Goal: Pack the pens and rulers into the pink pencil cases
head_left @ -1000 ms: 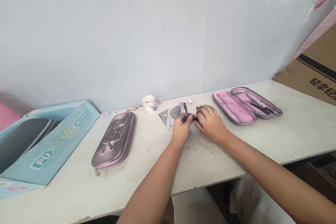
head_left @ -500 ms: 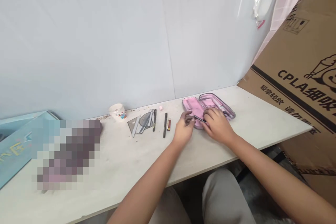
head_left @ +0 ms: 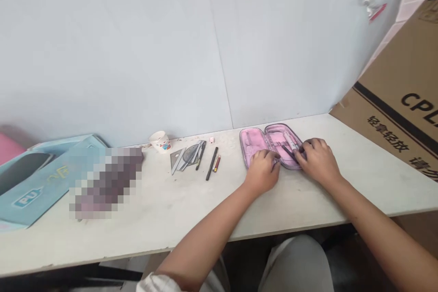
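Note:
An open pink pencil case [head_left: 253, 141] lies on the white table [head_left: 191, 210], with pens in its right half. My left hand [head_left: 263, 172] rests with curled fingers on the near edge of the case's left half. My right hand [head_left: 318, 159] is closed on a dark pen [head_left: 288, 152] and holds it over the right half of the case. To the left of the case lie set squares and a protractor [head_left: 186, 157], two dark pens [head_left: 212, 163] and a small red-and-yellow item.
A small paper cup [head_left: 160, 140] stands by the wall. Further left are a closed dark pencil case [head_left: 106, 180] and an open light-blue box [head_left: 41, 178]. A large brown carton [head_left: 400, 118] stands at the right end of the table. A tiny pink eraser [head_left: 211, 139] lies near the wall.
Both hands have moved right from the rulers to the open pink case, carrying a dark pen with them. The right hand now holds it over the case's right half.

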### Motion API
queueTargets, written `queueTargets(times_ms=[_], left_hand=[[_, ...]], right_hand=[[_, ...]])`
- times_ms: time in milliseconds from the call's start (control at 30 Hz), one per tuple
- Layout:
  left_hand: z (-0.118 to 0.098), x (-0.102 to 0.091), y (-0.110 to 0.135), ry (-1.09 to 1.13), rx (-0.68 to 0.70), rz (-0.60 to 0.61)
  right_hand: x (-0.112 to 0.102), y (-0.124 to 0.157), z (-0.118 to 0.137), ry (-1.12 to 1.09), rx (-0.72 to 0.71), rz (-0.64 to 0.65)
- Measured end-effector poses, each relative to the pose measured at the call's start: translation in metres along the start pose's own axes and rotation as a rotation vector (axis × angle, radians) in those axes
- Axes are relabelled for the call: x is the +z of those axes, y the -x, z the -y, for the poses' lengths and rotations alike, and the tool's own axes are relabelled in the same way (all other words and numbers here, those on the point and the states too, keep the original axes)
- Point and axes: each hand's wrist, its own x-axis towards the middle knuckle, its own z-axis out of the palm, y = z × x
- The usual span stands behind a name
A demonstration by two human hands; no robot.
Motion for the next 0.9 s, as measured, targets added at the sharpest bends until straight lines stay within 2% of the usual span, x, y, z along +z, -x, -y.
queueTargets(times_ms=[133, 300, 433, 533, 633, 733, 800, 900], left_hand=[[0.032, -0.032, 0.014, -0.028, -0.13, -0.057], [0.086, -0.072, 0.039, -0.084, -0.253, -0.148], [0.131, -0.093, 0.057, -0.125, -0.351, -0.216], [0.152, -0.1, 0.067, -0.101, -0.358, -0.255], [0.158, -0.101, 0.073, -0.035, -0.327, -0.268], [0.154, -0.101, 0.075, 0.008, -0.277, -0.263], [0.151, -0.101, 0.076, 0.024, -0.251, -0.25], [0.148, -0.1, 0.076, 0.022, -0.23, -0.239]], right_hand=[[0.001, -0.021, 0.04, -0.101, -0.157, 0.014], [0.009, -0.033, 0.108, -0.205, -0.332, 0.131], [0.017, -0.035, 0.155, -0.252, -0.348, 0.208], [0.021, -0.033, 0.193, -0.285, -0.36, 0.237], [0.021, -0.027, 0.23, -0.264, -0.367, 0.272], [0.02, -0.022, 0.255, -0.178, -0.39, 0.3], [0.018, -0.02, 0.26, -0.135, -0.401, 0.316], [0.016, -0.02, 0.256, -0.1, -0.373, 0.333]])
